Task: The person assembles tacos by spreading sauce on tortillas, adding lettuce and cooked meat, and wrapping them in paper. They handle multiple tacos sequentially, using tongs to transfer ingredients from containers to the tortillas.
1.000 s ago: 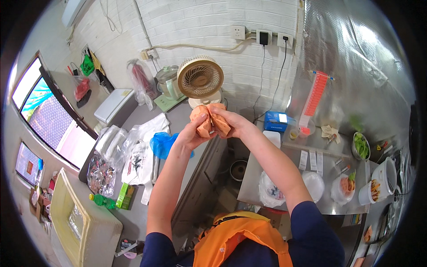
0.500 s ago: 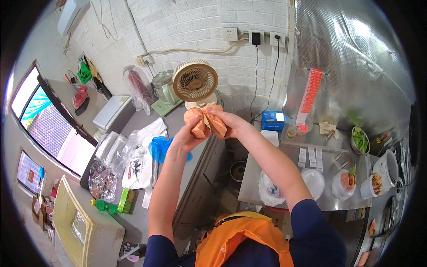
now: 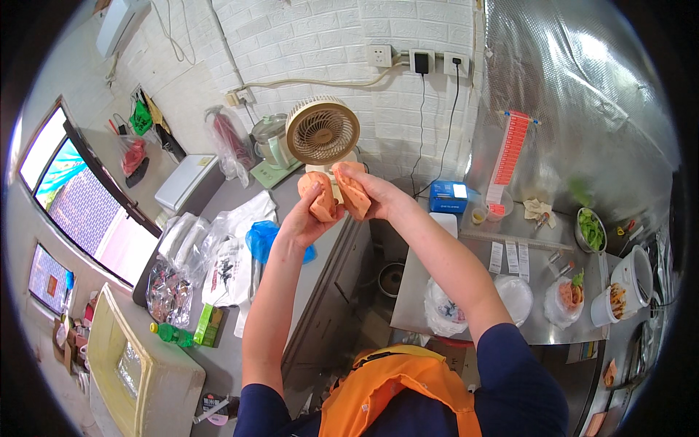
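Left hand (image 3: 304, 221) pinches a peach-coloured piece (image 3: 318, 198), right hand (image 3: 376, 198) a second piece (image 3: 352, 192), both raised before the fan (image 3: 322, 131), near the right edge of the grey counter (image 3: 288, 191). Beyond, a gap opens toward the steel counter (image 3: 411, 295). The pieces partly hide the fan's base; their undersides are unclear.

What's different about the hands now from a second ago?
The left hand and right hand have drawn slightly apart, so the gap between the left orange piece and the right orange piece is wider. Both are still held. The fan and blue bag stayed put.
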Demonstrator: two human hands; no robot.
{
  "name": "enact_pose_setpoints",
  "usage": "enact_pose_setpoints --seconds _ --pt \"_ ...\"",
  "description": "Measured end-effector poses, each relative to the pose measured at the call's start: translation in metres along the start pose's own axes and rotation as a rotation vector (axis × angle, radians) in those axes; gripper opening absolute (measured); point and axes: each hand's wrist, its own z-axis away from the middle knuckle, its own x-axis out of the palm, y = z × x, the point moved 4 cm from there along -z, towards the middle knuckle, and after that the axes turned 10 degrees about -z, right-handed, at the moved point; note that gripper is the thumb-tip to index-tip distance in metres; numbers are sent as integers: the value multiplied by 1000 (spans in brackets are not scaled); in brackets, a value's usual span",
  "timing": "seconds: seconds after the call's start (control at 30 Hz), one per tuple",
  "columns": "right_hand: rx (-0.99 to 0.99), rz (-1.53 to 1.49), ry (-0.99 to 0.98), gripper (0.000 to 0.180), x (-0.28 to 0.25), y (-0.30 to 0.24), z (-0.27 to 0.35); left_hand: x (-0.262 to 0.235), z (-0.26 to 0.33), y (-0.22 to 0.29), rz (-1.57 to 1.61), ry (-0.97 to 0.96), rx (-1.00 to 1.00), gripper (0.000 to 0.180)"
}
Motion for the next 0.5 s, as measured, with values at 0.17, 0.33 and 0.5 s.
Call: enact_pose_setpoints --seconds 0.17,0.33,0.5 --pt "-88 -51 -59 71 9 4 -5 -3 -1 1 -5 -11 3 63" --pt "-77 -43 -54 67 4 8 -16 -5 -3 0 -120 -11 22 60" --pt "-58 -53 -48 65 4 5 -14 3 3 2 -116 72 26 59"
